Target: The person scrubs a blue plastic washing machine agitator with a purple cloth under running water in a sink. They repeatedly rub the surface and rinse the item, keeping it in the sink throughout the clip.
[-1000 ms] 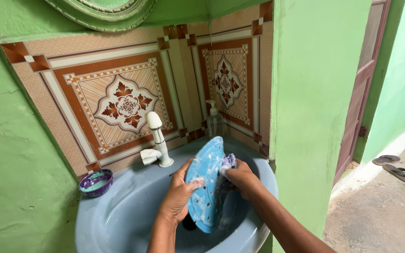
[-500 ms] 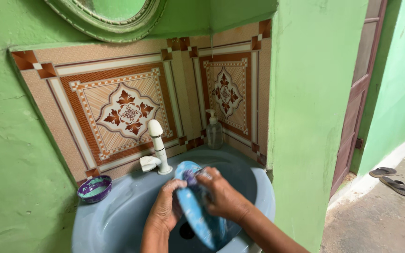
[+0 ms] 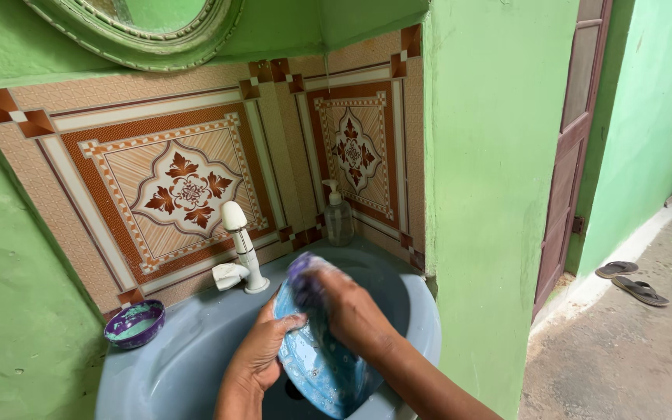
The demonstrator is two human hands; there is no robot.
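A round blue plate dotted with white stands on edge over the grey-blue sink. My left hand grips its left rim from behind. My right hand presses a purple scrubbing pad against the plate's upper face, fingers closed around the pad. Soap foam shows on the plate and on my fingers. The lower part of the plate hides the drain.
A white tap stands at the sink's back, a clear pump bottle in the tiled corner. A small purple dish of green soap sits on the left rim. A green wall rises on the right, sandals lie beyond.
The plate has tilted more face-up and lower in the sink. My right hand with the pad has slid to the plate's top edge. The view has shifted a little to the right.
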